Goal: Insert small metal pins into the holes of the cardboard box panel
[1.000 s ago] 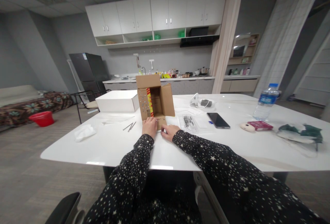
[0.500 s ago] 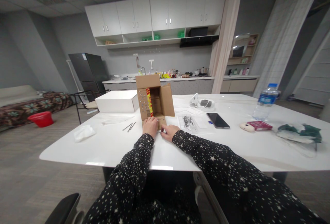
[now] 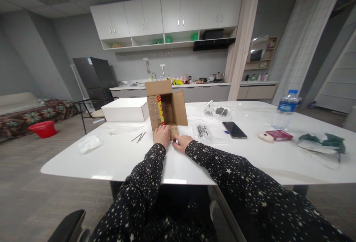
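Note:
An open cardboard box (image 3: 161,114) stands on the white table, its opening facing me and its flaps folded out. Red and yellow tape runs down its left flap. My left hand (image 3: 162,136) is closed over the lower front flap, fingers together and bent onto the cardboard. Just to the right, my right hand (image 3: 183,143) has its fingers curled in a pinch at the flap's right edge. Whatever lies between those fingertips is too small to make out. Thin metal rods (image 3: 138,137) lie left of my left hand.
Left of the box are a white box (image 3: 125,110) and a crumpled tissue (image 3: 90,144). To the right lie a clear plastic bag (image 3: 208,133), a phone (image 3: 234,129), a white device with a cable (image 3: 217,110), a dark red packet (image 3: 280,135) and a water bottle (image 3: 286,110).
The view has shifted very slightly. Both hands keep their places at the box's lower flap, and the box stands as before.

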Available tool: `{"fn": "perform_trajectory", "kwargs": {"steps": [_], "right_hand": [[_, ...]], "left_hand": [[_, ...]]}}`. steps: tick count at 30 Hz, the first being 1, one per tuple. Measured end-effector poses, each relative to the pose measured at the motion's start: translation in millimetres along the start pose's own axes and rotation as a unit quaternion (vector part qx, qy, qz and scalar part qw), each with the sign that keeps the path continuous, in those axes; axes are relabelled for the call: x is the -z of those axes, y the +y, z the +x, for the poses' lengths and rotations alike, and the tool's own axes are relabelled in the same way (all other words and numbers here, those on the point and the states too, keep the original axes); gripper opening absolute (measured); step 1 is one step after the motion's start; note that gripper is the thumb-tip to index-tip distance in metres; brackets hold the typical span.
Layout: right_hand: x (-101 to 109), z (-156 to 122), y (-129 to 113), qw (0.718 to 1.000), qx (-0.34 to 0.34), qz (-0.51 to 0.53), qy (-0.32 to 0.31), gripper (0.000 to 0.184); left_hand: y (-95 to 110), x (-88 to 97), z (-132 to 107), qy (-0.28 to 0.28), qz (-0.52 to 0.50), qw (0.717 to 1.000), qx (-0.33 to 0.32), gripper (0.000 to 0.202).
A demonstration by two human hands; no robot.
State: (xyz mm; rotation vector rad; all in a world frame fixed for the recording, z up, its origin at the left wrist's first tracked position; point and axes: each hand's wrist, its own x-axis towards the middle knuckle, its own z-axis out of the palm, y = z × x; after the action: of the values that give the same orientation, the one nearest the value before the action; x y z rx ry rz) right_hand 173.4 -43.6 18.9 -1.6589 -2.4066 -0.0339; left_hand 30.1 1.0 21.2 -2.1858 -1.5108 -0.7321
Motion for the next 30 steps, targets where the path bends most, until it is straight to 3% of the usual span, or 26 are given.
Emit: {"fn": "perform_trajectory", "kwargs": {"steps": [7, 22, 30], "right_hand": [[2, -1, 0, 1.0, -0.003, 0.005, -0.004, 0.031], [2, -1, -1, 1.0, -0.004, 0.003, 0.002, 0.03], [4, -2, -2, 1.0, 0.001, 0.004, -0.002, 0.029]], "left_hand": [[-2, -0.7, 8, 0.003, 0.026, 1.0, -0.01, 0.037], [-6, -7.5, 1, 0.034, 0.03, 0.998, -0.032, 0.047], [-10, -7.8, -2, 0.031, 0.04, 0.998, -0.028, 0.044]]}}
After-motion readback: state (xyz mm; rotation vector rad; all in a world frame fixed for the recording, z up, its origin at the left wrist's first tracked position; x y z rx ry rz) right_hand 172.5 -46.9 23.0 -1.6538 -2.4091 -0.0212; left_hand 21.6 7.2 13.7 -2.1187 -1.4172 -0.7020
